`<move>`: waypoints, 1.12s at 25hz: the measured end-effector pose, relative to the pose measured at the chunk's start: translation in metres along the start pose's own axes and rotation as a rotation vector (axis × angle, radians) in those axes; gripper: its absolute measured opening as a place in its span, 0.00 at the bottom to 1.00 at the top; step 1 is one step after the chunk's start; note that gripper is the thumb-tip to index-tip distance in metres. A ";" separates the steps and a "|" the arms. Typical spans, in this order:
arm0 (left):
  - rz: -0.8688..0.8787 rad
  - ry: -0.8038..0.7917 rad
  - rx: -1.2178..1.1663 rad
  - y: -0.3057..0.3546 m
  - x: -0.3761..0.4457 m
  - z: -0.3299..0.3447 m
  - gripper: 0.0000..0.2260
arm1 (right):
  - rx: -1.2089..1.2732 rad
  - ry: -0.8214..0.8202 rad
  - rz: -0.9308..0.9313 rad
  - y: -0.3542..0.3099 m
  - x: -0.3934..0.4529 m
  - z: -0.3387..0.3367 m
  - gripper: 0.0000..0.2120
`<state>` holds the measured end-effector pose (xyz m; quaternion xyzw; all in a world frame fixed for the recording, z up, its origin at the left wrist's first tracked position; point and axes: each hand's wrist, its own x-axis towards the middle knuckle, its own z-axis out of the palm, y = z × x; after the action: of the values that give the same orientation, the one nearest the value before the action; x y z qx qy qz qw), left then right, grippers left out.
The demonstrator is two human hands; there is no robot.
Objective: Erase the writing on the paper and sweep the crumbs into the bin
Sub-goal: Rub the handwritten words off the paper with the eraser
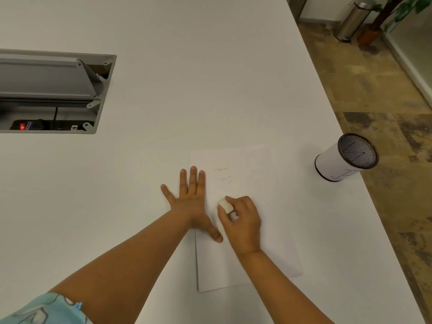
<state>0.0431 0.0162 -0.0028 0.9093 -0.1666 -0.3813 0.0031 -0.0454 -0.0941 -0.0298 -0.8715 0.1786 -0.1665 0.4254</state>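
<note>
Stretching wide and white, the table [210,78] fills most of the room from where one stands, with a grey cable hatch [53,92] sunk into it at the left, its lid tilted up over a power strip showing a red light. Past the table's right edge lies mottled brown carpet [374,94], and in the far corner stand a steel pedal bin [353,19] and a potted plant [383,17]. The paper [247,230] lies flat near the front right of the table, its long axis running away from the person and leaning slightly left, with two faint pencilled words [223,174] near its far end. The left hand [189,202] is spread flat, fingers wide, pressing the paper's left edge. The right hand [243,220] is closed around a white eraser [225,205], held over the middle of the sheet. A small mesh bin [346,157] wrapped in white paper stands at the table's right edge, well apart from the sheet.
</note>
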 end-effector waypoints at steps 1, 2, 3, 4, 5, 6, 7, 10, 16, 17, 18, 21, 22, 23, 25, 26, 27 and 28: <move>-0.005 -0.001 0.010 0.000 0.000 0.000 0.71 | -0.026 -0.047 -0.019 -0.006 0.005 0.006 0.13; -0.008 -0.004 0.013 0.000 0.001 0.000 0.71 | -0.056 -0.076 -0.022 -0.010 0.014 0.008 0.13; -0.006 -0.009 0.005 -0.001 0.002 0.001 0.71 | -0.080 -0.080 -0.002 -0.009 0.026 0.007 0.12; -0.001 -0.016 -0.004 -0.001 0.002 0.000 0.71 | -0.089 -0.049 0.046 -0.005 0.039 0.003 0.11; 0.004 -0.018 -0.009 -0.001 0.001 0.000 0.72 | -0.076 0.010 0.127 -0.001 0.050 -0.003 0.09; 0.004 -0.015 -0.006 -0.001 0.001 -0.001 0.72 | -0.059 0.070 0.204 0.000 0.056 -0.005 0.07; -0.001 -0.016 -0.001 -0.001 0.001 -0.001 0.72 | -0.056 0.100 0.254 -0.002 0.055 -0.003 0.07; -0.026 -0.024 0.016 0.002 -0.001 -0.002 0.71 | -0.100 -0.021 0.145 -0.020 0.022 0.019 0.08; -0.012 -0.036 0.008 0.002 -0.004 -0.005 0.71 | -0.080 0.122 0.324 -0.008 0.045 0.000 0.07; -0.020 -0.034 0.007 0.002 -0.003 -0.005 0.71 | -0.095 0.083 0.283 -0.015 0.038 0.006 0.08; -0.028 -0.028 0.005 0.003 -0.003 -0.005 0.70 | -0.115 0.006 0.211 -0.023 0.026 0.015 0.09; -0.027 -0.031 0.007 0.003 -0.004 -0.005 0.71 | -0.118 -0.070 0.150 -0.023 0.023 0.011 0.11; -0.018 -0.034 0.007 0.003 -0.004 -0.005 0.72 | -0.119 -0.022 0.196 -0.014 0.034 0.003 0.11; -0.011 -0.032 0.006 0.002 -0.004 -0.005 0.72 | -0.114 0.043 0.262 -0.008 0.044 -0.006 0.10; -0.008 -0.028 0.006 0.002 -0.004 -0.005 0.72 | -0.113 0.100 0.331 -0.006 0.048 -0.009 0.09; -0.012 -0.028 0.007 0.002 -0.004 -0.005 0.72 | -0.123 0.074 0.307 -0.012 0.044 -0.003 0.10; -0.020 -0.030 0.012 0.003 -0.004 -0.006 0.72 | -0.132 0.012 0.247 -0.019 0.034 0.006 0.11; -0.029 -0.033 0.019 0.004 -0.005 -0.006 0.72 | -0.136 -0.059 0.182 -0.025 0.025 0.012 0.11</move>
<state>0.0430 0.0133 0.0052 0.9053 -0.1573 -0.3944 -0.0137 -0.0137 -0.0826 -0.0136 -0.8831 0.2551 -0.0889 0.3836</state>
